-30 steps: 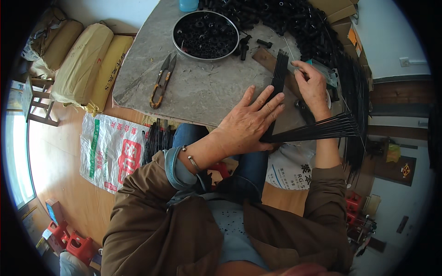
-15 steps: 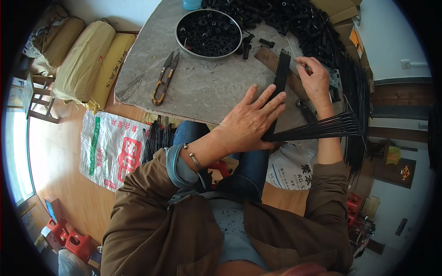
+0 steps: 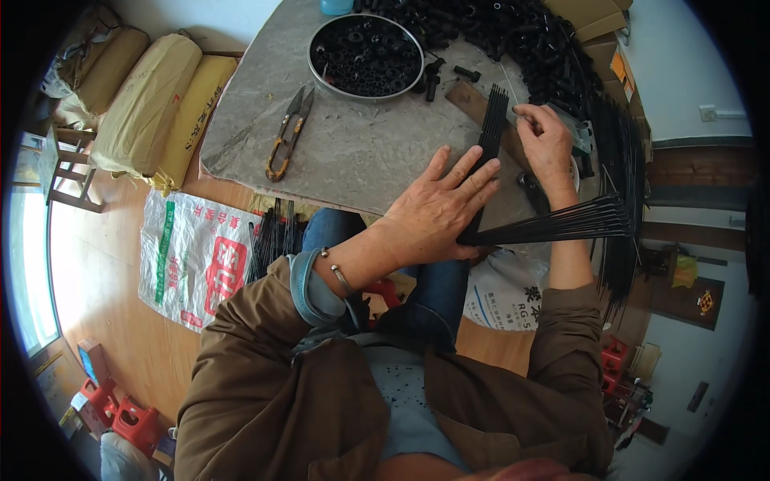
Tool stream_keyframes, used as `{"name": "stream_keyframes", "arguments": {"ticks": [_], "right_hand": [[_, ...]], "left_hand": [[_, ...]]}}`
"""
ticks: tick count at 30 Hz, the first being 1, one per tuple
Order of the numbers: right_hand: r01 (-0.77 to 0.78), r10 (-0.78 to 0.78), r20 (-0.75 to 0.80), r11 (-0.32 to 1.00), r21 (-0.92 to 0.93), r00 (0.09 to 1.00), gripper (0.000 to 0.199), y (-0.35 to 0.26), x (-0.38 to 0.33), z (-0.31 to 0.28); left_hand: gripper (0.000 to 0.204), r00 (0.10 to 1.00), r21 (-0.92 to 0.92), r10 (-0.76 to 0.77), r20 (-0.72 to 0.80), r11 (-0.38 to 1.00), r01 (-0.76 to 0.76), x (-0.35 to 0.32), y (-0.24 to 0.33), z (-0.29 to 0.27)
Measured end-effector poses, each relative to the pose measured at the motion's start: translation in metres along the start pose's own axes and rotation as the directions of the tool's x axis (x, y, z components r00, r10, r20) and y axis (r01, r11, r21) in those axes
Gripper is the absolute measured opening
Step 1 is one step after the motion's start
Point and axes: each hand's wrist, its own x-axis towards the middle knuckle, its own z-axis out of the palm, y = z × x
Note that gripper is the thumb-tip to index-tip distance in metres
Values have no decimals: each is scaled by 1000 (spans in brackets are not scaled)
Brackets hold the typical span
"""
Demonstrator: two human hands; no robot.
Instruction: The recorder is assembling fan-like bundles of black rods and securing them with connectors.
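Observation:
My left hand (image 3: 441, 200) lies palm down at the table's near edge, fingers stretched and spread over a bundle of thin black rods like umbrella ribs (image 3: 493, 120). The bundle's tips point away from me. From beneath that hand more black rods (image 3: 553, 226) fan out to the right, crossing over my right forearm. My right hand (image 3: 549, 148) is raised just right of the tips, thumb and forefinger pinched together. A thin pale strand runs to that pinch; whether it is wire or thread I cannot tell. A brown wooden strip (image 3: 517, 148) lies under the rods.
Scissors (image 3: 289, 140) with wrapped handles lie on the left of the stone-look table (image 3: 241, 144). Behind stands a metal bowl (image 3: 311, 68) of small black parts. Black fittings (image 3: 553, 60) are heaped at the back right. Long black rods (image 3: 622, 176) hang over the right edge.
My right hand has shifted very slightly beside the rod tips, its pinch still closed. The left hand stays in place on the bundle.

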Motion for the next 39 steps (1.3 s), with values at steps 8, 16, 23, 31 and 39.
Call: {"name": "stream_keyframes", "arguments": {"ticks": [8, 16, 23, 31, 39], "right_hand": [[10, -9, -31, 999, 31, 999, 17, 2, -1, 2], [37, -37, -21, 999, 35, 999, 17, 4, 3, -1], [30, -29, -19, 999, 14, 999, 17, 4, 3, 3], [29, -28, -37, 999, 32, 999, 16, 4, 2, 4], [12, -10, -49, 999, 48, 999, 17, 4, -1, 5]], "left_hand": [[87, 1000, -2, 1, -2, 1000, -1, 0, 0, 1], [88, 1000, -4, 2, -4, 1000, -2, 0, 0, 1], [88, 1000, -28, -5, -19, 1000, 4, -1, -1, 2], [88, 1000, -27, -4, -22, 1000, 4, 0, 0, 2], [87, 1000, -28, -1, -29, 1000, 0, -1, -1, 3]]}}
